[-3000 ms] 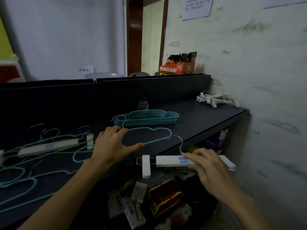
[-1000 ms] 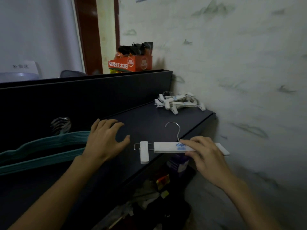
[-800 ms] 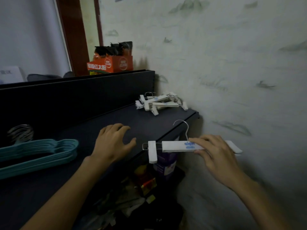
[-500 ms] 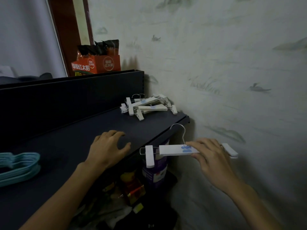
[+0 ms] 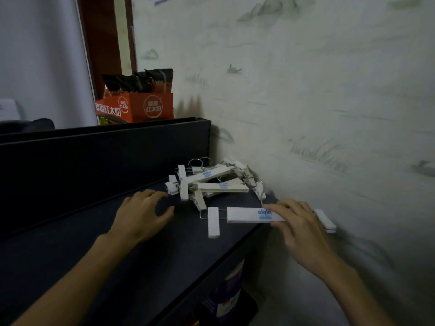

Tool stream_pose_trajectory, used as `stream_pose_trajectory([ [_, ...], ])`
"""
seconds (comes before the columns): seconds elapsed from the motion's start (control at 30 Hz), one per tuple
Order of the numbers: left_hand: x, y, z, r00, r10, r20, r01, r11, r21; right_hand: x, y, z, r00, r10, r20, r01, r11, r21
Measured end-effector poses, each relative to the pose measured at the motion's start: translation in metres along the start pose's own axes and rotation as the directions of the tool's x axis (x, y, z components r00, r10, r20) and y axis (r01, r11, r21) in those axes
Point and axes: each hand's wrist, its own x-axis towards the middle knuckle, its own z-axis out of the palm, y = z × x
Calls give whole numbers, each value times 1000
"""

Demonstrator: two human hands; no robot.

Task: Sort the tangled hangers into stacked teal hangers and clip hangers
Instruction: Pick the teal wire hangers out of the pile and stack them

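A white clip hanger with blue lettering hangs level over the dark table's right edge, and my right hand grips its bar near the right end. One of its white clips dangles at the left end. Just beyond it, a pile of white clip hangers lies in the table's far right corner by the wall. My left hand rests on the dark table with fingers loosely curled, holding nothing, left of the pile. No teal hangers are in view.
A dark partition runs along the table's back. An orange snack box stands on top of it. The patterned wall closes in on the right. Boxes sit under the table.
The view has swung right and nearer the corner; the teal stack has left the frame. My right hand has carried the clip hanger up beside the pile. My left hand slid along the table.
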Motion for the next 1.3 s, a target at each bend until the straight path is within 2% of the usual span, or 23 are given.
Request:
stream_pose_trajectory([
  [0.2,24,-30,3,998,-61,-2,61,996,63,63,8,36,997,-62,42,58,994,89],
  [0.37,35,-43,4,987,-154,-54,158,985,69,127,7,66,981,-179,75,167,975,146],
  [0.6,40,-41,3,942,-325,-89,333,939,92,194,7,98,929,-350,120,323,925,199],
  [0.87,24,-14,9,873,-463,-155,481,869,116,244,5,126,853,-467,235,408,876,259],
  [1.07,9,1,12,819,-544,-180,569,811,137,258,5,149,781,-508,364,403,855,328],
  [1.3,14,14,7,815,-543,-199,574,805,152,262,7,157,743,-523,418,363,839,405],
])
